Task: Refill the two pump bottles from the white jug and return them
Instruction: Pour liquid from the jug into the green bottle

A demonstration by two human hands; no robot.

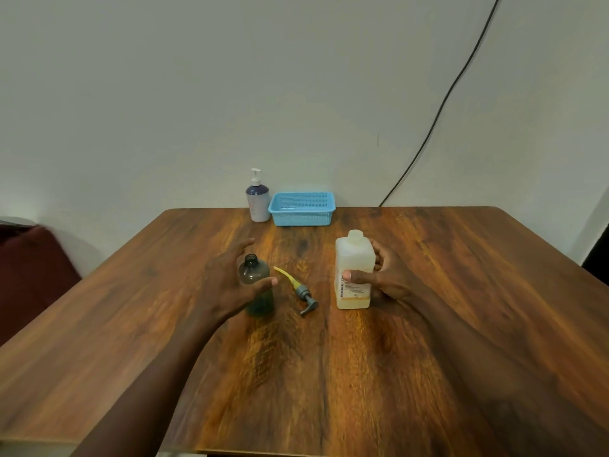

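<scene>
Centrally on the tabletop (329, 374), the white jug (354, 270) was clasped by the right hand (384, 275), while the uncapped dark bottle (257, 285) was loosely cupped, fingers spread, by the left hand (230, 278). Between them the pump (301, 293) was laid flat. At the far edge, the second pump bottle (258, 201) was stood just beside the blue basket (301, 209), with bare wood left nearer.

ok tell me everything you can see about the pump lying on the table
The pump is off its bottle, lying flat on the wooden table between the dark bottle and the white jug. It has a grey plastic head and collar, with a yellowish tube pointing away toward the far left. Neither hand touches it.
</scene>
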